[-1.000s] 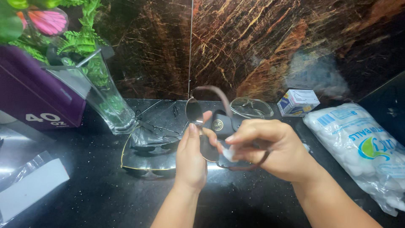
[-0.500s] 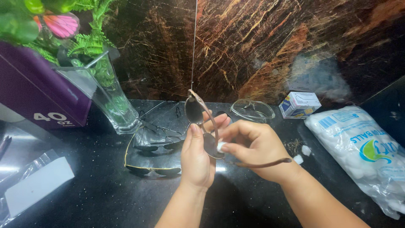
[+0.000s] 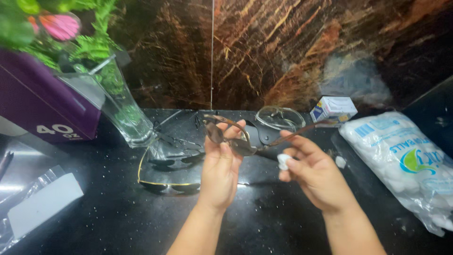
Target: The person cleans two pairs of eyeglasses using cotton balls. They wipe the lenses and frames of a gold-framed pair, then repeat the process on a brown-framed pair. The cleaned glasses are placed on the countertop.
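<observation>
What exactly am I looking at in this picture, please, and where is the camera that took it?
The camera sits on a person's head and looks down at their own bare hands. The left hand holds brown-framed glasses by the front. The right hand pinches a small white cotton ball. On the black counter lie gold-rimmed sunglasses, clear glasses, a bag of cotton balls, a small box and a glass vase of plants.
</observation>
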